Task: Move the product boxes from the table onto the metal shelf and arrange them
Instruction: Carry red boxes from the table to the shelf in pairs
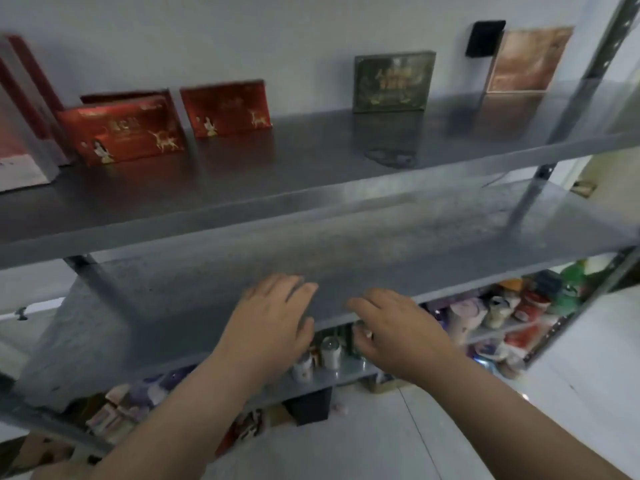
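On the top board of the metal shelf (311, 174) several product boxes stand upright against the wall: a tall red and white box (20, 133) at far left, two red boxes with gold figures (121, 131) (225, 109), a dark green box (393, 81) and a copper-coloured box (526, 60). My left hand (273, 317) and my right hand (391, 327) hover palm down, side by side, over the front edge of the bare second board (381, 237). Both hands hold nothing and their fingers are slightly apart.
A black object (483, 38) hangs on the wall behind the copper box. The lower board carries jars, cans and bottles (498, 310). Upright shelf posts (571, 98) stand at right. White floor tiles (398, 438) lie below. No table is in view.
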Available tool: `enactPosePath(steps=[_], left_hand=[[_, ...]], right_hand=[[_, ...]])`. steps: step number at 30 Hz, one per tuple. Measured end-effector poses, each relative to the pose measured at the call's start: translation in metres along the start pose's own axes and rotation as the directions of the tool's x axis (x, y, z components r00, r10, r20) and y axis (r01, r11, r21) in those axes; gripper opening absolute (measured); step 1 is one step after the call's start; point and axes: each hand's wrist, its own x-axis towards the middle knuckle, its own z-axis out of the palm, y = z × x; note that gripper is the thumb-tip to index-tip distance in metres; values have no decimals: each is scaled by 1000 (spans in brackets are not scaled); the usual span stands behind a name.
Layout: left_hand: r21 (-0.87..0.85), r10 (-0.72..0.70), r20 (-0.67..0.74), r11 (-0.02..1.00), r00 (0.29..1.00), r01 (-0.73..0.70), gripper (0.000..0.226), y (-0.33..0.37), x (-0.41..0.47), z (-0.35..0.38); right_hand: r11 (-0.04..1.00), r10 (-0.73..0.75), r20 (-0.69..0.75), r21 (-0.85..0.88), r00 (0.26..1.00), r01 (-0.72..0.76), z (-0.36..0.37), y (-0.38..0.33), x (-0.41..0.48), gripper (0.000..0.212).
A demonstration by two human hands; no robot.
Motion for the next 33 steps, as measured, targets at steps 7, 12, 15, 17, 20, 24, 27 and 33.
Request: enactPosePath(steps=[7, 12, 15, 17, 20, 24, 27, 33], left_hand=[[-227, 138, 228, 970, 964, -85, 48, 122, -3, 86], [-167, 302, 488, 953, 819, -252, 55, 191, -9, 132], [-178, 413, 538, 908, 735, -380, 63, 223, -11, 147], [-226, 503, 558, 858, 660, -462, 62, 240, -10, 153], [-281, 654, 537, 735, 534, -618, 59, 260, -5, 163], [-333, 816, 471, 516, 335, -789, 56, 280, 5, 177], [-374, 902, 404, 314, 151, -873, 48, 288, 3, 186], [-393, 931, 308, -62, -195, -918, 45, 303, -38, 188]], right_hand=[[955, 267, 269, 51, 925, -291, 44, 59, -141, 36], [901, 377, 412, 45, 830, -432, 69, 87, -236, 36], [855, 449, 452, 33, 771, -518, 75, 88, -281, 36], [822, 503, 456, 10, 734, -569, 78, 85, -306, 36], [732, 616, 455, -29, 643, -681, 79, 74, -333, 35], [546, 777, 428, -93, 461, -833, 81, 46, -353, 34], [307, 874, 420, -92, 243, -947, 87, 3, -361, 34], [-155, 914, 377, -19, -150, -988, 101, -110, -370, 42]])
